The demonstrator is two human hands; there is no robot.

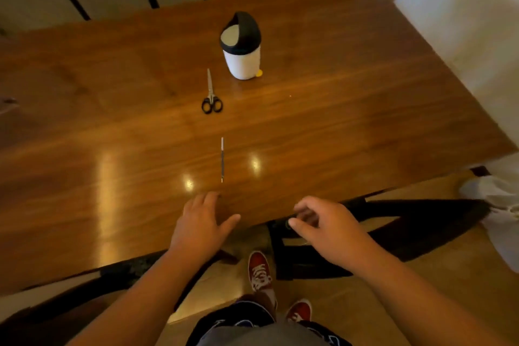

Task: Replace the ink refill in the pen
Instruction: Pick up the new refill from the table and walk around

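View from a head cam, looking down at a glossy brown wooden table w/ a person standing at its near edge. No readable writing, brand or label shows on anything; items are too small or plain.

Task item: a thin ink refill lies flat on the table, centre-near, pointing away from the person, pale at the far end, dark along the rest, fine tip toward the person. Nothing touches it.

Left hand rests palm down on the table near the edge, fingers spread and relaxed, holding nothing. Its fingertips sit just short of the refill tip, not touching.

Right hand is at the table's edge, fingers curled in, thumb and forefinger pinched around something small and dark. Can't tell what it is; it's blurred and partly hidden by the fingers.

Farther back, centre: black-handled scissors, closed, blades pointing away. Just right of them and beyond, a small white bin w/ a black swing lid, upright, and a small yellow bit at its base. Both well apart from the refill.

Around: dark chair frames beyond the far edge and under the near edge, white bags on the floor at right, red sneakers w/ white laces below. Ceiling lights glare off the tabletop near the refill.
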